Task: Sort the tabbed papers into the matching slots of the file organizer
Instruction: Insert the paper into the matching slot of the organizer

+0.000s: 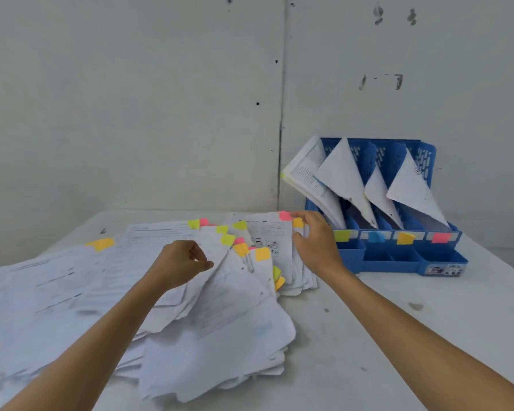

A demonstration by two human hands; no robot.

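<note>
A small stack point(267, 232) is gripped by the right hand point(316, 244) just left of the organizer point(398, 264); the fingers are curled over the stack's far edge, beside its orange tab point(298, 223), with a pink tab point(285, 215) showing next to it. The hold is taken at the tabbed edge, probably so that the colours can be read and one paper parted from the rest. Further left of the organizer, the edge of a sheet point(212, 247) appears to be pinched between thumb and curled fingers of the left hand point(180, 262). It is judged to be lifted there so that the tabs beneath are uncovered.

The remaining papers are spread in a loose pile point(72, 292) well left of the organizer, on the table point(398, 336), with yellow, orange and pink tabs fanned along the far edges so that they can be seen.

Four slots are marked along the organizer's front by a yellow-green label point(341, 235), a blue label point(376, 237), an orange label point(405, 238) and a pink label point(441, 237). Filed papers point(341, 173) are already leaned in the slots behind them. Most of the sorting is judged still to be done; the gripped stack lies nearest the yellow-green slot.
</note>
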